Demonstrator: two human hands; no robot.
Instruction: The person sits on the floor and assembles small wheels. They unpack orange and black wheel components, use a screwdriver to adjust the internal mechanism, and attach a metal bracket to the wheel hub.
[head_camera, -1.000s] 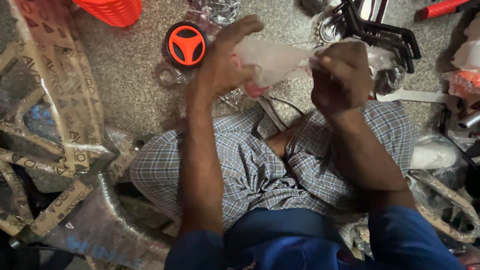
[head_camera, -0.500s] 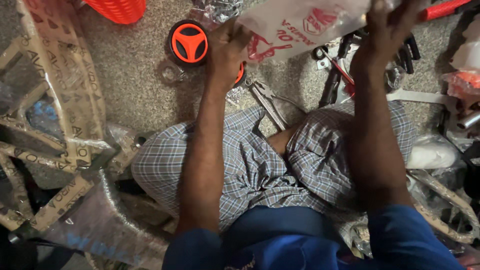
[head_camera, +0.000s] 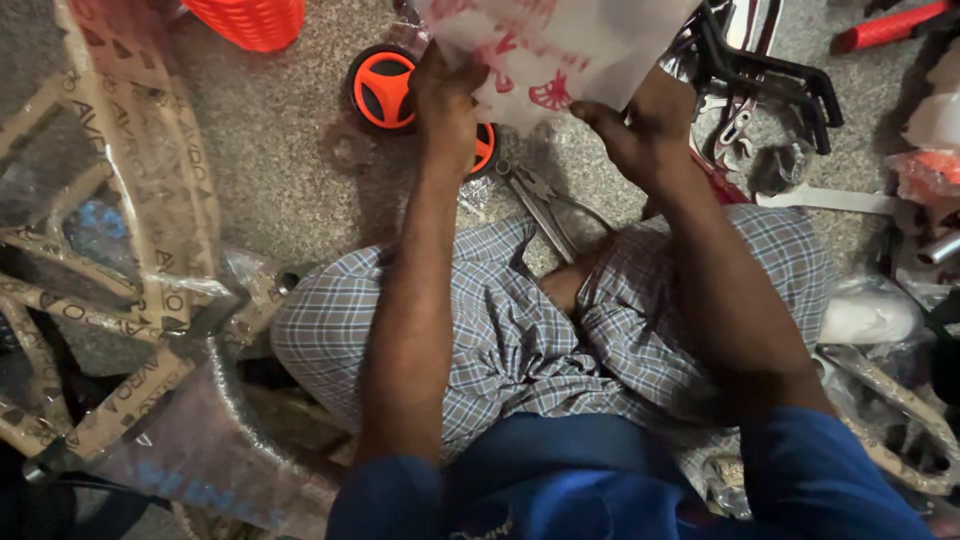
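both hands, left (head_camera: 447, 95) and right (head_camera: 640, 135), clamped on plastic bag (head_camera: 555, 45) above orange wheel (head_camera: 385, 88), mid-opening; needs firm pull apart.

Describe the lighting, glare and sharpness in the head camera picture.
Head view: dim light overall; the translucent white plastic bag with red print glares pale and its top is cropped; the left hand and right hand holding it are slightly soft; the orange plastic wheel with black tyre stays fairly sharp; corners fall dark.
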